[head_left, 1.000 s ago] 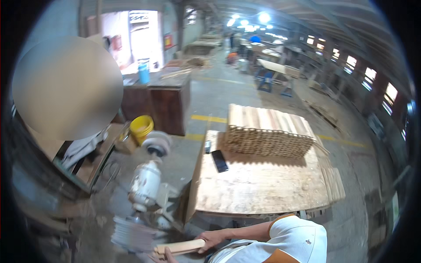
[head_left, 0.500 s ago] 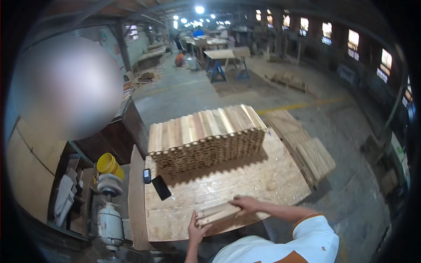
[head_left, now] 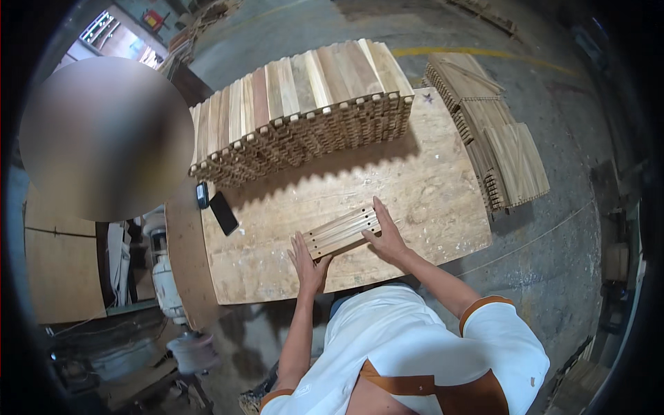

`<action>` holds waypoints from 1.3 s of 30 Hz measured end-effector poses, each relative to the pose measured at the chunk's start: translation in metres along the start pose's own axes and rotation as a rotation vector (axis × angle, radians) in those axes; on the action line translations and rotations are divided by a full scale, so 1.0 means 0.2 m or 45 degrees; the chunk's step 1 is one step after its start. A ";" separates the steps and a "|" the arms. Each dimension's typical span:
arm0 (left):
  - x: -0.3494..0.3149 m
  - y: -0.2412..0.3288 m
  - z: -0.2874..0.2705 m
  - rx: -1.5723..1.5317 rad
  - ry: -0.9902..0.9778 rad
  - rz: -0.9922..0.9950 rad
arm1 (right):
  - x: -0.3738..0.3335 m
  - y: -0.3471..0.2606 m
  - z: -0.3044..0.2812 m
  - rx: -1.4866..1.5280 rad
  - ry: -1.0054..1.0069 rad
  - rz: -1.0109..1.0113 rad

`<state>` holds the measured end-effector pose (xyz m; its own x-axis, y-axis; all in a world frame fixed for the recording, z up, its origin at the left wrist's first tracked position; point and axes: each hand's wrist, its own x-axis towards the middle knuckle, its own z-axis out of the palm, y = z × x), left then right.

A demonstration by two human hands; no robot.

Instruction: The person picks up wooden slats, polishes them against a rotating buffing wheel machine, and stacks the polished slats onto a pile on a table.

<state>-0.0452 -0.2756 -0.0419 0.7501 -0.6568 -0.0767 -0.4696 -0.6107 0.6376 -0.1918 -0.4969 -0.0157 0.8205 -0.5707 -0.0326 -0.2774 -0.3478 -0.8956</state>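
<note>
A small bundle of notched wooden slats (head_left: 342,232) lies flat on the plywood bench (head_left: 429,187), near the bench's front edge and well apart from the large stack of slats (head_left: 304,111) at the bench's far side; the bundle runs slantwise, its pale ends showing dark holes on the side nearest the person. Both hands press against it from opposite ends: the left hand (head_left: 309,259) lies open and flat, fingers extended, its fingertips touching the bundle's near-left end; the right hand (head_left: 387,235) is likewise open, palm and fingers laid along the bundle's right end, the fingers reaching up past the bundle's far corner; neither hand is clenched about the wood, each merely bearing on it with spread fingers.

Left of the bundle, near the bench's left edge, a dark phone (head_left: 223,212) lies flat, with a smaller dark object (head_left: 202,195) just beside it, toward the large stack. Right of the bench, on the floor, lower piles of slat panels (head_left: 501,149) lie side by side. Off the bench's left edge stands a pale motor-like machine (head_left: 164,273). The person wears a white shirt (head_left: 408,346) with brown trim.
</note>
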 end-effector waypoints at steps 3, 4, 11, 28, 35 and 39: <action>0.01 0.01 -0.01 0.045 -0.029 0.044 | 0.00 0.02 0.03 -0.100 0.081 0.007; 0.02 0.01 -0.02 0.037 -0.047 0.029 | 0.01 0.02 0.03 0.028 0.070 0.030; 0.01 0.04 -0.03 -0.029 -0.089 -0.017 | 0.01 0.00 0.02 0.144 0.061 0.092; 0.01 0.00 0.00 -0.021 -0.034 0.018 | 0.02 0.02 0.00 0.167 0.063 0.046; 0.01 0.05 -0.02 -0.005 -0.093 -0.053 | 0.02 -0.01 -0.05 0.230 -0.033 0.123; -0.02 0.04 -0.05 -0.004 0.002 -0.025 | 0.06 -0.07 -0.05 -0.253 0.058 -0.183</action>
<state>-0.0468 -0.2738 -0.0290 0.7599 -0.6440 -0.0883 -0.4530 -0.6221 0.6386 -0.1827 -0.5062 0.0011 0.8364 -0.5364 0.1129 -0.2562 -0.5646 -0.7846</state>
